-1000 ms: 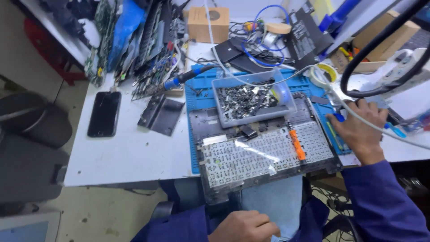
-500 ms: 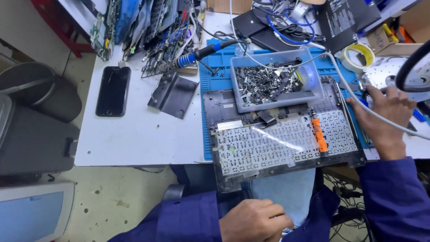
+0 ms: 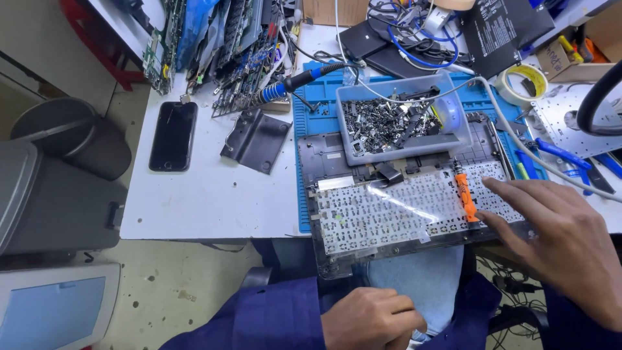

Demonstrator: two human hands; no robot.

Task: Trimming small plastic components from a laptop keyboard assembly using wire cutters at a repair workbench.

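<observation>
My right hand has come off the cable, fingers spread and grasping nothing, beside the orange screwdriver on the laptop keyboard; my left hand stays clenched below it.

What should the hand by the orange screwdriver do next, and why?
Probably close on the screwdriver: the right hand is open, fingers spread, just beside it on the keyboard, holding nothing. The left hand rests as a fist below the table edge.
</observation>
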